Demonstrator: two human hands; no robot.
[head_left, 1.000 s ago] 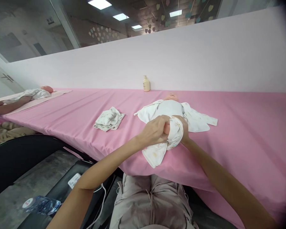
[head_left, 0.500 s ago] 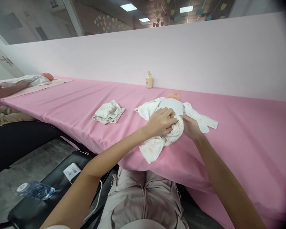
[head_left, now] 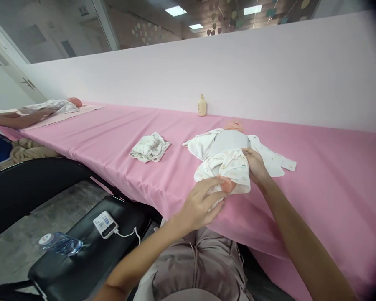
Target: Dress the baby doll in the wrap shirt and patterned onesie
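A baby doll [head_left: 232, 140] lies on its back on the pink-covered table, its head toward the wall. A white long-sleeved baby top [head_left: 203, 142] is spread beneath it, with sleeves out to both sides. Printed white baby pants [head_left: 235, 161] are bunched around its lower body. One orange-pink doll foot [head_left: 228, 185] shows at the near side of the cloth. My left hand [head_left: 203, 205] is at this foot, fingers spread, fingertips touching or very near it. My right hand [head_left: 255, 164] pinches the right edge of the pants.
A folded printed cloth [head_left: 150, 147] lies left of the doll. A pump bottle [head_left: 202, 105] stands by the wall. On the black chair [head_left: 90, 251] are a water bottle [head_left: 61, 243] and a white device [head_left: 105, 224] with a cable. Another person's arm [head_left: 28, 119] reaches over a second doll [head_left: 59, 105].
My left hand has moved off the bunched cloth toward me and its fingers have spread. The doll's foot has come into view, and the pants lie more spread out. The view has shifted left.
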